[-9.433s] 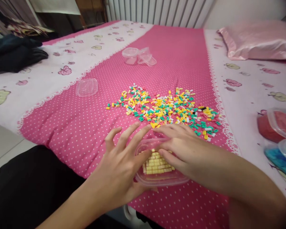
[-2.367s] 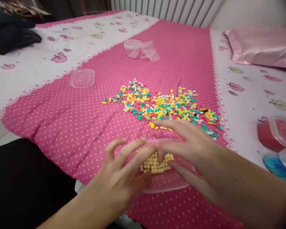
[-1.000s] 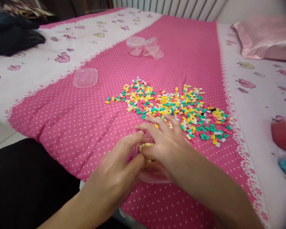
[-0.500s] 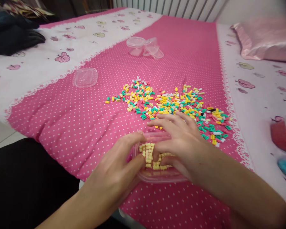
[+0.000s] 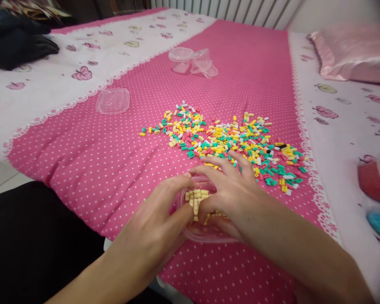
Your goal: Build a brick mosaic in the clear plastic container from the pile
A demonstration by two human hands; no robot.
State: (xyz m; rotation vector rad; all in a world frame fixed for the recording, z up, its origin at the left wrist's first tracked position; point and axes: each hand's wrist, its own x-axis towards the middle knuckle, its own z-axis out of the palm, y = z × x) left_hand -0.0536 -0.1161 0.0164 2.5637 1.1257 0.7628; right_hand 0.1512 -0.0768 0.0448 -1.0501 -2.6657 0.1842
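A clear plastic container (image 5: 205,237) sits near the bed's front edge, with several pale yellow toy bricks (image 5: 196,197) fitted together in rows inside it. My left hand (image 5: 163,215) grips the container's left side, its thumb reaching over the rim by the bricks. Over the container's right part is my right hand (image 5: 231,190), fingers spread, with the thumb and a finger down among the yellow bricks. It covers part of the bricks and the right wall. Just beyond the fingertips lies a loose pile of small toy bricks (image 5: 218,137) in yellow, green, white and pink.
A clear lid (image 5: 113,101) lies flat to the left of the pile. Farther back stand clear plastic tubs (image 5: 180,61), one tipped over. A pink pillow (image 5: 351,52) rests at the back right, and a red container (image 5: 375,179) is at the right edge. Dark cloth (image 5: 15,42) lies back left.
My right hand has shifted slightly left within the container, its fingers spreading wider and its thumb side covering more of the yellow bricks. My left hand keeps its hold on the container.
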